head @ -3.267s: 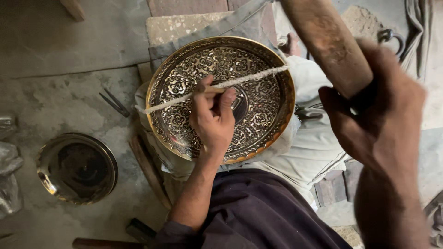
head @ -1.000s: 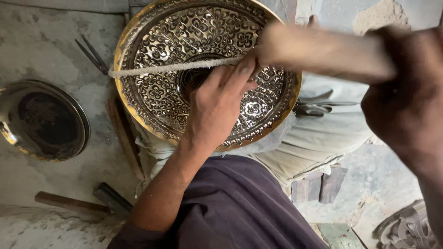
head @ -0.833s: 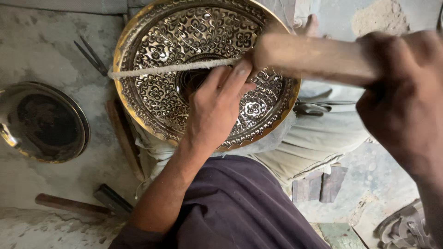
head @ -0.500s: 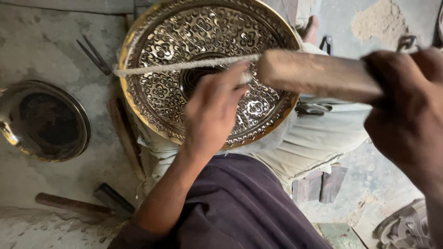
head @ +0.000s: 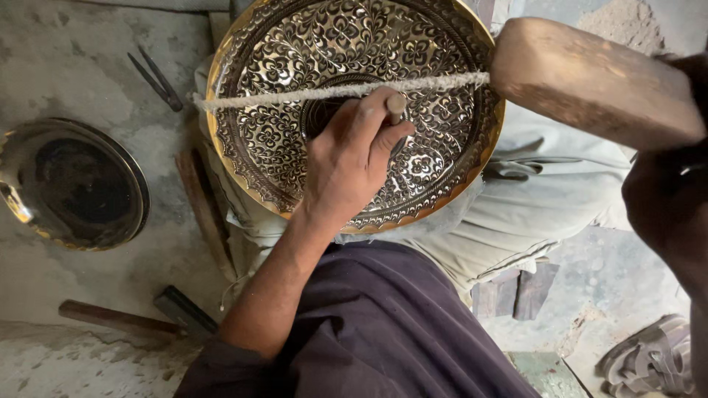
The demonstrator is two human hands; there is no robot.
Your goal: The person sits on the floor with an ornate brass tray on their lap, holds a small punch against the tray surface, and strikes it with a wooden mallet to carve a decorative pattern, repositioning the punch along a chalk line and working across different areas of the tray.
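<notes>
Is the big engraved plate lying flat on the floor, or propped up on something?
Propped up. The plate rests on the person's cloth-covered lap, not the floor; the left hand presses a small tool on its centre.

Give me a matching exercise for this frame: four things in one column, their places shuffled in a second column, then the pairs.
Things:
1. engraved brass plate
2. dark round dish
3. hammer
4. wooden mallet

Places:
A. on the floor at the bottom left
B. raised at the upper right, in the right hand
C. on the lap, under the left hand
D. on the floor at the left edge

Pairs: 1-C, 2-D, 3-A, 4-B
</notes>
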